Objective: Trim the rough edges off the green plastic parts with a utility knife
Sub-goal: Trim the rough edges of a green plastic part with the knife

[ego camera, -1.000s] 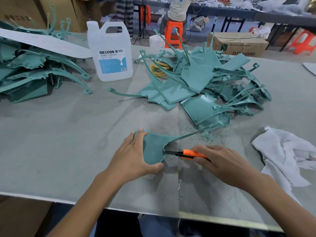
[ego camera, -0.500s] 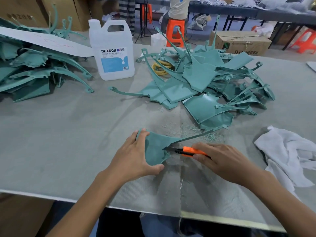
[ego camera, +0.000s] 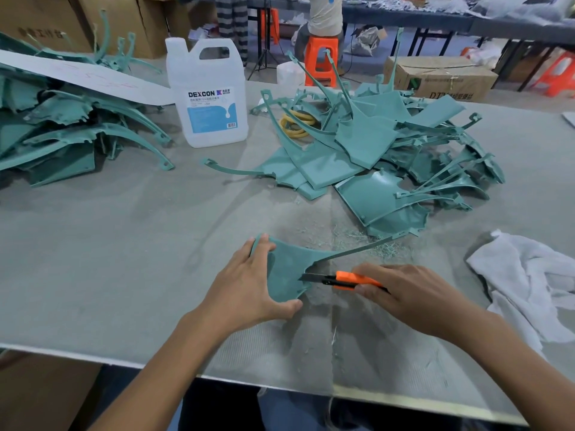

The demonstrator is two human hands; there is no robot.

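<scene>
Blade of knife point(ego camera: 345, 279) gripped in right hand point(ego camera: 410, 290) stays at 3 o'clock edge of green part point(ego camera: 286, 269) held by left hand point(ego camera: 245, 284), so trimming there looks unfinished.

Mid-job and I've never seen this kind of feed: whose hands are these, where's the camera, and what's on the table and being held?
No machine here: a person's bare hands, filmed by one camera on their head, looking down. The left hand holds a green plastic part on the grey table. The right hand grips an orange utility knife, its blade at that part's edge. Also there: a middle pile of green parts, a left pile, a DEXCON jug, a white cloth.
</scene>
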